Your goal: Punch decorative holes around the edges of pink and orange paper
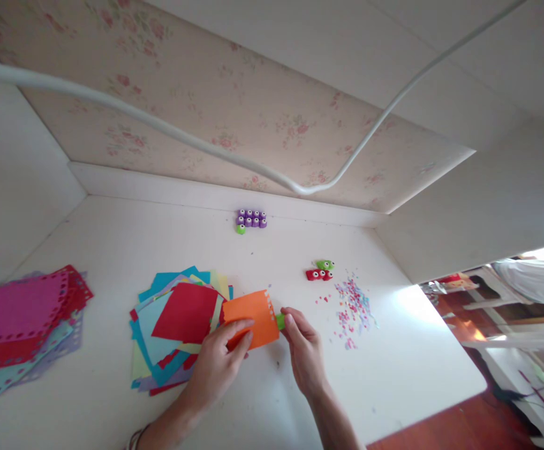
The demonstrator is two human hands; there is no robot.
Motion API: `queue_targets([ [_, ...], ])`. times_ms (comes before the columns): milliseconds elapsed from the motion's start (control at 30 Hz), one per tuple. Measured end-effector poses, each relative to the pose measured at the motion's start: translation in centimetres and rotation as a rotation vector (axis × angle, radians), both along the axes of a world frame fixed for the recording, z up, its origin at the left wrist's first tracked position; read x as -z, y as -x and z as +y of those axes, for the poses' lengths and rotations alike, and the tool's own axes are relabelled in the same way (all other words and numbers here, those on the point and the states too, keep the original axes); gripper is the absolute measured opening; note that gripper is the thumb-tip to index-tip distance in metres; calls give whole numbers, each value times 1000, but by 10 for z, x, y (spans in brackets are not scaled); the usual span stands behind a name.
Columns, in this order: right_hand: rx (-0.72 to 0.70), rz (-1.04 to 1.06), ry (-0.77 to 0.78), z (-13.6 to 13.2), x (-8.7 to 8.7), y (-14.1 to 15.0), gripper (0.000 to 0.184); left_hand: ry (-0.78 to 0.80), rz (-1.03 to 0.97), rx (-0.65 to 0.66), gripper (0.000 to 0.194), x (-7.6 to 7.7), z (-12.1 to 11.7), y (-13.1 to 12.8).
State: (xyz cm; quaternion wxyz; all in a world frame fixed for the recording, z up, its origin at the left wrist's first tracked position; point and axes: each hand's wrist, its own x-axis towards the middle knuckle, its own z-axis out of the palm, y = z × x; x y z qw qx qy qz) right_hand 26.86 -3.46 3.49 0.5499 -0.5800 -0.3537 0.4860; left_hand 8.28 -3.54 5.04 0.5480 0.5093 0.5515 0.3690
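My left hand point(225, 350) grips an orange sheet of paper point(251, 315) by its lower left part, thumb on top. Small punched notches run along the upper part of the sheet's right edge. At that same edge, my right hand point(302, 347) closes its thumb and fingers on a small green craft punch point(280, 321). The punch meets the paper's edge; my fingers cover most of it. Just left of the orange sheet lies a loose pile of coloured paper, with a red sheet point(185, 312) on top.
Punched sheets, a magenta one point(23, 306) uppermost, lie at far left. Purple punches point(252, 219) and a green one point(241, 229) stand near the wall. Red punches point(319, 275) and green ones point(324, 264) sit right of centre, beside scattered confetti point(352, 306). A white cable point(182, 134) crosses above.
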Motion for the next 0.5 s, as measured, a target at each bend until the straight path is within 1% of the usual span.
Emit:
queue_targets([
  [267, -29, 27, -1, -2, 2, -1, 26, 12, 9, 6, 35, -2, 0, 0],
  [367, -23, -59, -29, -2, 1, -2, 26, 10, 12, 4, 35, -1, 0, -1],
  [500, -23, -225, -83, -1, -5, -2, 22, -20, 22, 5, 35, 0, 1, -1],
])
